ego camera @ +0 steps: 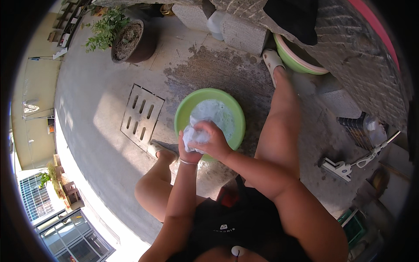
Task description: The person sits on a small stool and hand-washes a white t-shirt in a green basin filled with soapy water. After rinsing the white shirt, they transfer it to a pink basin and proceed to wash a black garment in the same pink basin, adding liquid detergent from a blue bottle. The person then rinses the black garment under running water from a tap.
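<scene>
A bunched white cloth is gripped between both my hands above the near left part of a green plastic basin. My left hand cups it from the left and below, with a bangle at the wrist. From the right, my right hand curls its fingers over the cloth. Soapy water with white suds fills the basin's bottom. The basin stands on the concrete floor between my feet. How much of the cloth is folded inside my hands is hidden.
Left of the basin lies a slotted drain cover. A potted plant stands at the upper left. Nested basins sit beneath a stone slab at the upper right. On the right lies a floor squeegee or mop. The floor by the basin is wet.
</scene>
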A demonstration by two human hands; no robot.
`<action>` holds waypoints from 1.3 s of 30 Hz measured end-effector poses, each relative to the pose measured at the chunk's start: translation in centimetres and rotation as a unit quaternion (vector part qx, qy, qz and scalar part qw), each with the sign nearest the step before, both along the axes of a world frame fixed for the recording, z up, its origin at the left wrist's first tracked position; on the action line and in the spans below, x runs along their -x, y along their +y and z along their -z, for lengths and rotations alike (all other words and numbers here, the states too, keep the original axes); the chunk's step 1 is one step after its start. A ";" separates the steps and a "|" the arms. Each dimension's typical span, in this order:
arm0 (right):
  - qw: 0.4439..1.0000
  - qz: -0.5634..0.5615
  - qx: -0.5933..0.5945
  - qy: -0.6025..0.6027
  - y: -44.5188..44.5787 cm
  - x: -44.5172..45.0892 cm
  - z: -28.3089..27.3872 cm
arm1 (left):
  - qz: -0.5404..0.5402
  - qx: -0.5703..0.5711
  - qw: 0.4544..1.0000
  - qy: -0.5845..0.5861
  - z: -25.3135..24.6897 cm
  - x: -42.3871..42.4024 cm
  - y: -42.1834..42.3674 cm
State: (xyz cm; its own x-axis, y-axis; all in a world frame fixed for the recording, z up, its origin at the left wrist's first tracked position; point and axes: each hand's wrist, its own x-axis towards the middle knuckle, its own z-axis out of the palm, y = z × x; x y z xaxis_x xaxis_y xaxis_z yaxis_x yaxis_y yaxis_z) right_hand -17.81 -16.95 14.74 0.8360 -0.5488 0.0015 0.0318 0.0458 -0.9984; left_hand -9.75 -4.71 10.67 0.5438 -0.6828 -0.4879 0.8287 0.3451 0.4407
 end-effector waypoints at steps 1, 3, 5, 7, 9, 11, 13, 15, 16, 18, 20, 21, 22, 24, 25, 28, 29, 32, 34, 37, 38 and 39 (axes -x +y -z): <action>0.996 0.018 -0.092 0.005 -1.0 -0.3 -0.1 | 0.007 -0.016 1.000 -0.016 -1.1 0.1 -0.4; 0.940 0.050 -0.330 0.070 -1.9 -0.3 1.4 | -0.063 -0.186 0.975 -0.101 -1.2 0.5 -1.1; 0.896 0.040 -0.437 0.063 -2.2 -0.4 3.1 | -0.079 -0.283 0.911 -0.288 -3.3 1.9 -2.9; 0.820 0.042 -0.569 0.050 -2.1 -0.4 2.9 | -0.040 -0.391 0.808 -0.439 -4.2 1.9 -2.8; 0.774 0.010 -0.632 0.012 -2.0 -0.2 4.1 | 0.022 -0.404 0.609 -0.682 -6.9 2.0 -3.7; 0.713 -0.019 -0.700 -0.038 -2.0 -0.3 4.6 | 0.082 -0.372 0.525 -0.761 -9.3 2.4 -4.6; 0.688 -0.044 -0.724 -0.013 -2.2 -0.1 3.2 | 0.122 -0.327 0.480 -0.805 -10.7 2.1 -4.9; 0.664 -0.059 -0.745 0.006 -2.1 0.0 3.2 | 0.150 -0.287 0.441 -0.837 -11.9 1.6 -5.5; 0.651 -0.082 -0.753 -0.046 -2.1 0.0 3.5 | 0.164 -0.264 0.436 -0.845 -12.3 1.3 -5.9; 0.713 -0.178 -0.672 -0.093 -2.0 -0.4 4.1 | 0.186 -0.236 0.418 -0.857 -12.5 1.1 -6.2; 0.848 -0.243 -0.449 -0.145 -2.3 -0.3 4.3 | 0.218 -0.201 0.409 -0.863 -12.8 1.0 -6.8; 0.917 -0.255 -0.255 -0.171 -2.9 -0.4 2.9 | 0.235 -0.189 0.402 -0.864 -13.1 0.7 -6.8; 0.936 -0.265 -0.149 -0.179 -3.0 -0.5 2.6 | 0.245 -0.173 0.389 -0.871 -13.5 0.6 -7.0; 0.945 -0.271 -0.035 -0.181 -2.7 -0.5 3.5 | 0.262 -0.136 0.367 -0.882 -13.8 0.5 -7.7; 0.944 -0.278 -0.027 -0.176 -2.0 -0.7 4.8 | 0.269 -0.113 0.361 -0.886 -14.0 0.4 -8.2; 0.942 -0.290 -0.031 -0.165 0.0 -1.6 6.9 | 0.298 -0.076 0.346 -0.886 -14.5 0.0 -8.6; 0.943 -0.290 -0.046 -0.160 0.6 -1.7 7.3 | 0.313 -0.082 0.347 -0.881 -14.4 0.0 -8.2; 0.943 -0.284 -0.097 -0.146 1.7 -1.7 7.6 | 0.353 -0.072 0.350 -0.865 -14.5 -0.3 -8.1; 0.938 -0.284 -0.144 -0.138 1.7 -1.6 7.6 | 0.374 -0.057 0.351 -0.857 -14.5 -0.4 -8.3; 0.920 -0.284 -0.241 -0.119 2.3 -1.3 7.6 | 0.394 -0.039 0.347 -0.850 -13.9 -0.4 -8.0; 0.909 -0.282 -0.286 -0.110 2.5 -1.2 7.6 | 0.394 -0.034 0.344 -0.852 -13.6 -0.6 -7.8; 0.888 -0.280 -0.349 -0.102 2.8 -1.3 7.8 | 0.393 -0.029 0.342 -0.853 -13.2 -0.8 -7.6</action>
